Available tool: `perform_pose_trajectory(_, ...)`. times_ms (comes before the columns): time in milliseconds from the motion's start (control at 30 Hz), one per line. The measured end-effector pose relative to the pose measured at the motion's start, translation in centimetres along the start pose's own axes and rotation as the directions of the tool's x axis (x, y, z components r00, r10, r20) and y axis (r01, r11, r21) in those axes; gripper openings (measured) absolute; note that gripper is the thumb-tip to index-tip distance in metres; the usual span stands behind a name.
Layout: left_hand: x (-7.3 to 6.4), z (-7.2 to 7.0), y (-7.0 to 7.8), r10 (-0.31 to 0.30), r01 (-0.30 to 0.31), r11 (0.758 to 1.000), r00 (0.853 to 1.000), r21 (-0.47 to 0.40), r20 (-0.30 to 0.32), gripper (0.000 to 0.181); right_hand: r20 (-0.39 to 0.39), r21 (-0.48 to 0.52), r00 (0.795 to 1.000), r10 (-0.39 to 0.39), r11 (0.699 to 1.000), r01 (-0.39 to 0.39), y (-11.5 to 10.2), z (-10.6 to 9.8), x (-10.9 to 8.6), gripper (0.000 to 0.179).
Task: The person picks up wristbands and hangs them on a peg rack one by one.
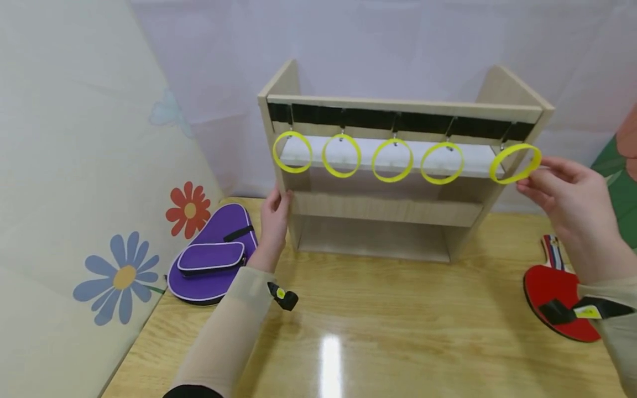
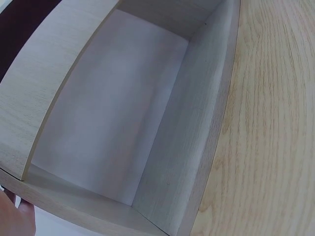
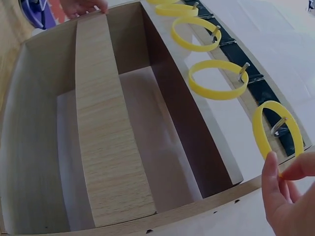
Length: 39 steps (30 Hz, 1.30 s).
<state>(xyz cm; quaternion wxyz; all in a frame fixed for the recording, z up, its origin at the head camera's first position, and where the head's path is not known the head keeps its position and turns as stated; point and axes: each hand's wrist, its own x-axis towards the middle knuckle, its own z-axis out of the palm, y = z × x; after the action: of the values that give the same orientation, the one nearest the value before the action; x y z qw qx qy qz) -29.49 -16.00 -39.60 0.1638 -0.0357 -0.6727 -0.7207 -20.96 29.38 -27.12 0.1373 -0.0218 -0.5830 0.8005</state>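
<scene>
My right hand (image 1: 579,199) pinches the lower edge of the rightmost yellow ring (image 1: 517,179), thumb against fingertips. In the right wrist view this ring (image 3: 258,132) hangs around a metal hook (image 3: 278,126) and is tilted. Several other yellow rings, such as the middle one (image 1: 392,178), hang in a row from hooks along a black strip (image 1: 373,119) on the front of a small wooden shelf (image 1: 383,209). Low on the shelf's left side, my left hand (image 1: 273,218) grips the side board, its thumb near the front edge.
The shelf stands on a wood-grain table (image 1: 378,309) before a pale cloth backdrop. Left of it, a purple paddle case (image 1: 199,287) leans by the flowered wall. A red table tennis paddle (image 1: 547,287) lies on the right, partly under my right forearm.
</scene>
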Motion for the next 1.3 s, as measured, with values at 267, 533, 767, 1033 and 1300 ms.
perform_pose_trajectory(267, -0.1, 0.0, 0.0, 0.008, -0.008, 1.000, 1.000, 0.005, 0.006, 0.046, -0.041, 0.016, 0.999, 0.005, 1.000, -0.004, 0.7, 0.1, 0.0, 0.017)
perform_pose_trajectory(533, -0.2, 0.1, 0.1, 0.006, -0.006, 1.000, 1.000, 0.005, -0.002, 0.046, -0.006, 0.148, 1.000, 0.009, 0.989, -0.008, 1.5, 0.7, -0.1, 0.016)
perform_pose_trajectory(767, -0.2, 0.0, 0.2, 0.007, -0.007, 1.000, 1.000, 0.009, -0.001, 0.046, 0.007, 0.122, 0.999, 0.052, 0.991, -0.053, 2.1, 0.8, -0.1, 0.017)
perform_pose_trajectory(1033, -0.1, 0.1, 0.1, 0.015, -0.015, 1.000, 1.000, 0.005, -0.008, 0.045, 0.080, 0.166, 0.993, 0.089, 0.981, -0.101, 2.4, 0.5, -0.4, 0.017)
perform_pose_trajectory(1300, -0.2, 0.2, 0.2, 0.025, -0.025, 1.000, 0.999, 0.004, -0.024, 0.043, 0.106, 0.113, 0.990, 0.095, 0.988, -0.107, 2.9, 0.4, -0.5, 0.016)
